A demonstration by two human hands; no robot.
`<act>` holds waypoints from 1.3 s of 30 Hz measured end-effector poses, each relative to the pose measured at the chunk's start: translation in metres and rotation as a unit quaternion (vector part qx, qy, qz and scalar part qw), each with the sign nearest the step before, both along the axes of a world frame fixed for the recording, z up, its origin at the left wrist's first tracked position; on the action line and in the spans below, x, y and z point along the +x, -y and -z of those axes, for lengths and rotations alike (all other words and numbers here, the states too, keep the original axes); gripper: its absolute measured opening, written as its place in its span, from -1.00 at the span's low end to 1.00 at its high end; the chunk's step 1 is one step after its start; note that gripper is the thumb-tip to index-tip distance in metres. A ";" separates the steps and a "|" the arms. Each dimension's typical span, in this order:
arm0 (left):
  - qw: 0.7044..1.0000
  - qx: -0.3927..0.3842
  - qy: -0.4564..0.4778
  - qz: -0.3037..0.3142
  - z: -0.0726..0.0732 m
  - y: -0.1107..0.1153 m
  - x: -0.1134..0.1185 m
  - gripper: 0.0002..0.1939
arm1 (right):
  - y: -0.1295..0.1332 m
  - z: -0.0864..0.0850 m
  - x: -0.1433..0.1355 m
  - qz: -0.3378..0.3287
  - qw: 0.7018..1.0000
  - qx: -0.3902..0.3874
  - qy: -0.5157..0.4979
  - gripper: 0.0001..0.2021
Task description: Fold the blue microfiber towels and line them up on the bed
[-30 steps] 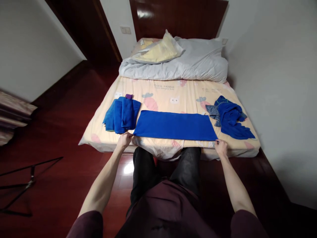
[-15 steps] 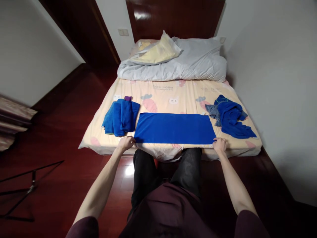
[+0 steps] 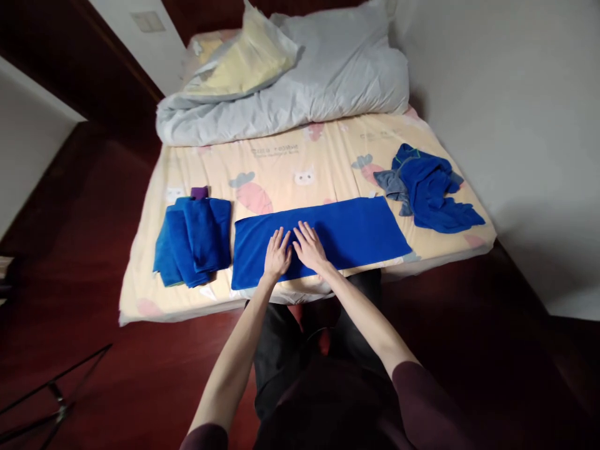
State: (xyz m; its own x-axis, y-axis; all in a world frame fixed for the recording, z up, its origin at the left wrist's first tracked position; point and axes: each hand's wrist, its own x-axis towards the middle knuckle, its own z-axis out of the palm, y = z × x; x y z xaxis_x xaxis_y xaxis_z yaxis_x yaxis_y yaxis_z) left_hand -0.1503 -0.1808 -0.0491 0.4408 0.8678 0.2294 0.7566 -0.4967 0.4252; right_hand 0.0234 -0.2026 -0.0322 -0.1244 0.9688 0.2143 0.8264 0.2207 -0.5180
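Note:
A blue towel (image 3: 360, 231) lies as a long flat strip along the front edge of the bed. My left hand (image 3: 278, 255) rests flat on it, left of its middle, fingers stretched out. Close beside it, my right hand (image 3: 309, 246) also lies palm down on the cloth with spread fingers. To the left is a pile of folded blue towels (image 3: 194, 240), with a small purple piece (image 3: 200, 192) at its far side. A crumpled heap of blue cloths (image 3: 434, 190) sits on the right, with a grey cloth (image 3: 392, 187) among them.
The bed (image 3: 187, 162) has a cream sheet with carrot prints. A grey quilt (image 3: 337, 75) and a yellow pillow (image 3: 253, 59) are bunched at the far end. A white wall (image 3: 515, 125) runs along the right. A black metal stand (image 3: 59, 394) is on the floor at lower left.
Both hands have let go of the towel's near corners and moved inward onto its surface, side by side. The view has turned and come closer to the bed.

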 end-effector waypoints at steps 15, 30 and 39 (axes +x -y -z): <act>0.990 -0.052 -0.083 -0.101 0.024 0.025 -0.001 -0.36 | 0.010 0.038 0.000 -0.030 0.998 -0.048 -0.019 -0.42; 0.964 -0.019 -0.126 -0.235 0.034 0.031 -0.072 -0.36 | 0.034 0.042 0.194 0.115 0.993 -0.036 0.006 -0.42; 0.950 -0.049 -0.126 -0.282 0.028 0.026 -0.084 -0.35 | 0.051 0.044 0.292 0.189 0.976 -0.051 0.091 -0.41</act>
State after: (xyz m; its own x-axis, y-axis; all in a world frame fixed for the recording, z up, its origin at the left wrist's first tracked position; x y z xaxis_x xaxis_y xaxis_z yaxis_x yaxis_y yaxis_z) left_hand -0.2346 -0.2063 -0.0776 -0.0704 0.9939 0.0847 0.9744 0.0503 0.2193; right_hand 0.3152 -0.2536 -0.0763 0.2190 0.9680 0.1226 0.9193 -0.1626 -0.3583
